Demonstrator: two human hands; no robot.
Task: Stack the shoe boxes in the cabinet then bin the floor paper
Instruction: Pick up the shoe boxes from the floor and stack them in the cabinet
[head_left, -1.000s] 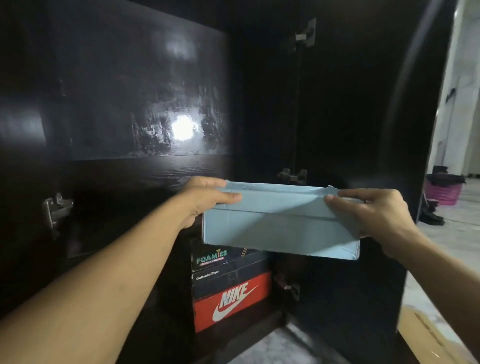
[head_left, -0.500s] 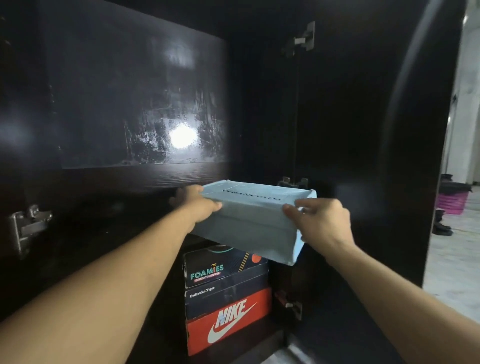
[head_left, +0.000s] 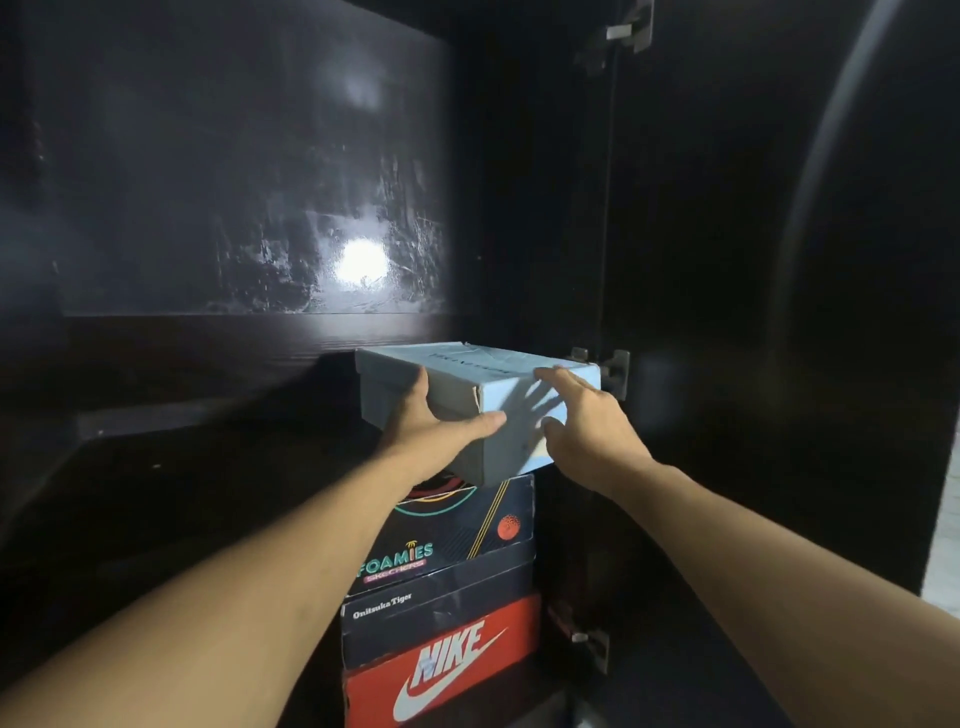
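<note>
Resting atop stack, blue box (head_left: 470, 395); left hand (head_left: 436, 431) gripping corner, right hand (head_left: 582, 426) spread, touching end.

Dim and murky; a bright glare spot on the glossy back panel (head_left: 363, 262); edges bend with wide-angle distortion.

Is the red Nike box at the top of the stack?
No, the red Nike box is lowest; the light blue box is on top.
</note>
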